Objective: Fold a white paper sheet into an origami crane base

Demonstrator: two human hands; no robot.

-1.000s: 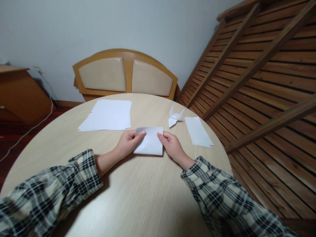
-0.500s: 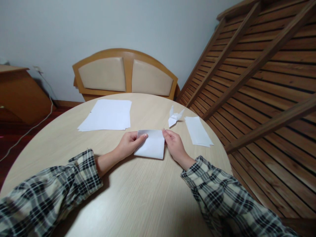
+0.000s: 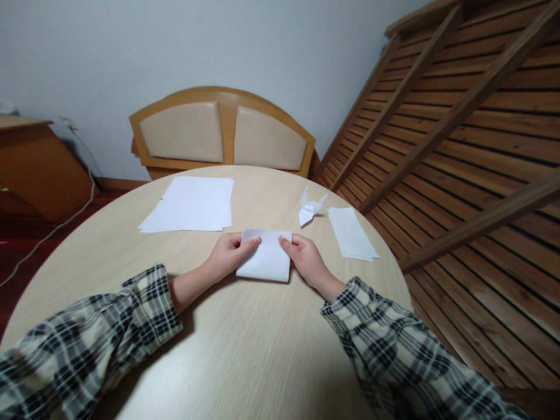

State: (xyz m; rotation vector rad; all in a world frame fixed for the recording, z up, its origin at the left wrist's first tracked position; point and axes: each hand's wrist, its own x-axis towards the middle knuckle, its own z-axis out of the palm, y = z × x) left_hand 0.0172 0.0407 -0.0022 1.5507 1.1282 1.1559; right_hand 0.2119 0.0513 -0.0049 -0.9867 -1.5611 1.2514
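Note:
A folded sheet of white paper (image 3: 265, 262) is held over the middle of the round table, its folded edge toward me. My left hand (image 3: 228, 254) pinches its left side, thumb on top and fingers hidden beneath. On the right side my right hand (image 3: 307, 259) grips it the same way, the thumb lying on the upper right corner. Beyond my right hand stands a white origami crane (image 3: 310, 210). Several narrow paper strips (image 3: 352, 232) lie to the right of it. A stack of white sheets (image 3: 190, 203) rests at the back left.
The pale round table (image 3: 245, 350) fills the foreground. A headboard (image 3: 225, 131) with two cream panels leans at the wall behind it. Wooden slats (image 3: 472, 151) rise close along the right. At left are a brown desk (image 3: 39, 166) and a white cable (image 3: 56, 227).
My right thumb has moved left from the paper's edge onto its top face, and the right hand now grips the corner more fully. The left hand stays nearly in place.

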